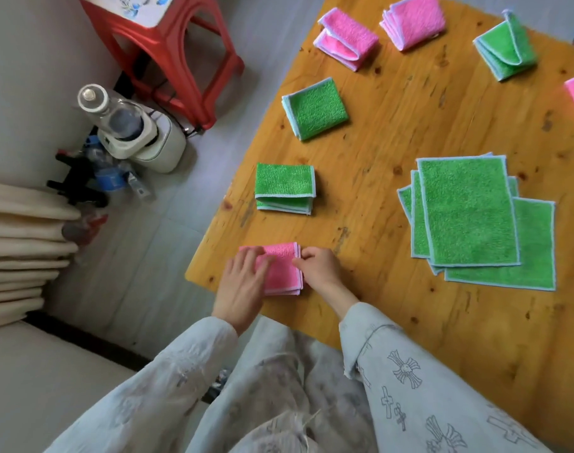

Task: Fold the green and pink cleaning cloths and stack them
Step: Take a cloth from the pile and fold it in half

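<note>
Head view: folded pink cloth (280, 273) at near-left corner of wooden table (393, 132). Left hand (243, 282) presses flat on it, fingers straight; right hand (318, 269) pinches its right edge.

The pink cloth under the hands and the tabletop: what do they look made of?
Pink cloth: looks like soft terry or microfibre, going by its fuzzy looped nap, with a pale stitched edge binding. Left hand rests flat on it; right hand pinches its edge.
Tabletop: apparently varnished pine, given the orange sheen, dark knots and grain.
</note>
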Demonstrator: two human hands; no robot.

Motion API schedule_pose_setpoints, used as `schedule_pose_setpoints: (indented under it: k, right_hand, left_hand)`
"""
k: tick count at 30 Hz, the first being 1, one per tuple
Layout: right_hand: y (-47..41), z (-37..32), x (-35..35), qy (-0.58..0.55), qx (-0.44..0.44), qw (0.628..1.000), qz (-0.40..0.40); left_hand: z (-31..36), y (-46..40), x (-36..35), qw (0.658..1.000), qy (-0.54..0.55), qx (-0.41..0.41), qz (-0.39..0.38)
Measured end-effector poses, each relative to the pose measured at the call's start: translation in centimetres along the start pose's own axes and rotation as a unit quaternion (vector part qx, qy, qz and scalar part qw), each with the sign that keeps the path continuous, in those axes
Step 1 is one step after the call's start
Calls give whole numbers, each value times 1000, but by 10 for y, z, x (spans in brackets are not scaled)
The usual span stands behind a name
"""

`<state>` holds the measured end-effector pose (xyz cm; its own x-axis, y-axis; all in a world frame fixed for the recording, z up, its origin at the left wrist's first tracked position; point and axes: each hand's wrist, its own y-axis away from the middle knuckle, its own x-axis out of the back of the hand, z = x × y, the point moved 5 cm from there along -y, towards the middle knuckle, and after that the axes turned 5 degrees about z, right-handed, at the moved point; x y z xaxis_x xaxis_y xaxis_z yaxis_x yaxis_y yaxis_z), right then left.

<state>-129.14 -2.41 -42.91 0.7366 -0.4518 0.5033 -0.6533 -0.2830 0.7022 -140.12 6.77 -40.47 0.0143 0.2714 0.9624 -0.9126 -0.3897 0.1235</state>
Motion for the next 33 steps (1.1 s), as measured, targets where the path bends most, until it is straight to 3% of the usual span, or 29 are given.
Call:
schedule_pose_setpoints:
  k: [3, 5, 7, 9, 14, 21, 24, 28, 30, 33]
  right_hand:
    - [4, 1, 3, 34, 28, 998, 54]
    - [15, 0, 3, 115, 144, 979, 89]
    - [29, -2, -4, 231, 304, 919, 95]
    - [34, 8, -18, 328, 369, 867, 70]
    - [33, 27, -31, 443, 351, 823, 51]
    - [27, 25, -33, 512, 343, 787, 4]
    - [30, 20, -28, 500, 335, 797, -43]
    - [40, 13, -14, 409, 321, 849, -94]
    - [44, 13, 0, 319, 329, 885, -81]
    - [41, 25, 35, 104, 261, 960, -13]
  left_hand:
    - [9, -1, -21, 997, 3, -29, -76]
    - [6, 4, -33, 993, -25, -43, -103]
    - [3, 8, -35, 993, -34, -57, -96]
    - [1, 10, -38, 992, -27, -61, -103]
    - [-4, 13, -43, 994, -42, -40, -96]
    - [-7, 8, -43, 994, -39, -3, -99]
    - [-5, 8, -40, 995, -43, -5, -90]
    - [3, 7, -27, 994, -15, 1, -105]
    - [11, 1, -13, 996, 34, 8, -86]
    - [27, -14, 3, 996, 61, -20, -58]
